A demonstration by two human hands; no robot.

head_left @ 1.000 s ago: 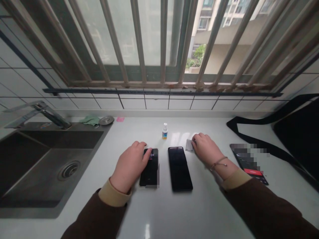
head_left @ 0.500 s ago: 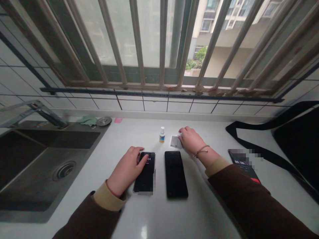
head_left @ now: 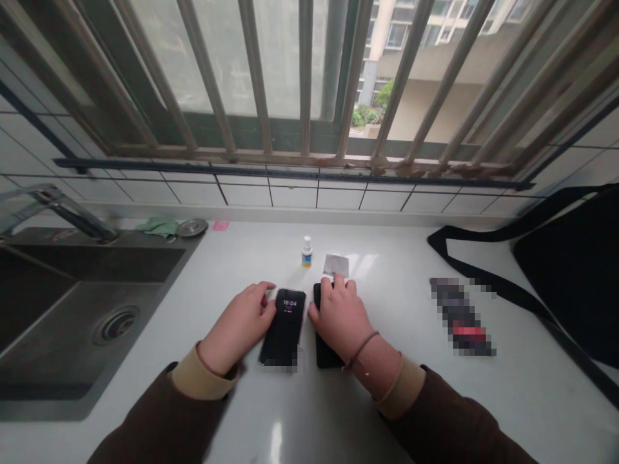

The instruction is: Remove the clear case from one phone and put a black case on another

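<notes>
Muted daylight from window (head_left: pixel 280 58). Counter (head_left: pixel 232 258): glare streak at near edge, pale reflections beside packet (head_left: pixel 336 265), soft shadow beside left sleeve (head_left: pixel 164 422). Outer bars (head_left: pixel 510 82) splayed by wide-angle distortion. Far-right phone (head_left: pixel 459 316) obscured by pixel blocks.

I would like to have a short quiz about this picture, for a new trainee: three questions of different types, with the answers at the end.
1. True or false: the right hand is over the black phone.

2. Which time does the lit phone beside the left hand show?
A) 09:30
B) 16:04
C) 12:15

3. Fill in the gap: as the camera sees it, the small bottle stands to the ____ of the flat grey square.

Key: 1. True. 2. B. 3. left.
</notes>
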